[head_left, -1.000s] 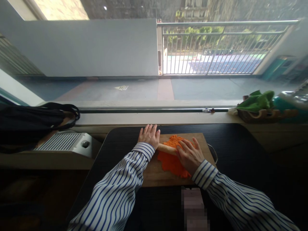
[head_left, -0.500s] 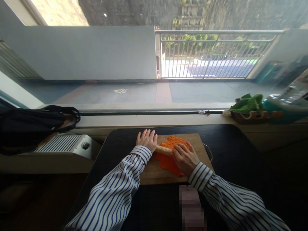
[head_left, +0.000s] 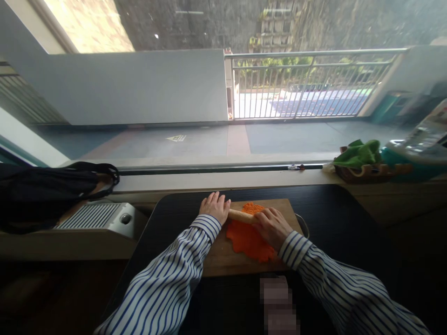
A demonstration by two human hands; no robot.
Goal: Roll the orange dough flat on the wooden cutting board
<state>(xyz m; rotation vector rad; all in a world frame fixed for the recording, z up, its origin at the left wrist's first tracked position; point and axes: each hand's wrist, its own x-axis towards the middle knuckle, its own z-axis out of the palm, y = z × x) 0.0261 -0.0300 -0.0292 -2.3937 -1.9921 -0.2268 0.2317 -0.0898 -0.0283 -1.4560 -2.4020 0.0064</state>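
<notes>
Both hands are on a light wooden rolling pin (head_left: 241, 216), which lies across a flattened orange dough-like sheet (head_left: 247, 239). My left hand (head_left: 215, 207) rests over the pin's left end, its fingers reaching forward and its palm on the wood. At the other end, my right hand (head_left: 273, 226) curls its fingers over the pin and hides that end. Beyond the pin, the sheet's far part looks rough and crumbly; the near part is smooth with a ragged edge. Under it all is a wooden cutting board (head_left: 218, 260) with a metal handle (head_left: 302, 225) on its right.
The board lies on a black table (head_left: 328, 209). A pixelated pinkish object (head_left: 279, 302) is at the table's near side. Left of the table are a black bag (head_left: 45, 195) and a white slotted unit (head_left: 94, 218). A green cloth (head_left: 361, 153) in a basket sits on the right sill.
Both hands have pushed the rolling pin away from me, toward the board's far edge. More of the smooth orange sheet shows on the near side. The whole view has tilted slightly upward.
</notes>
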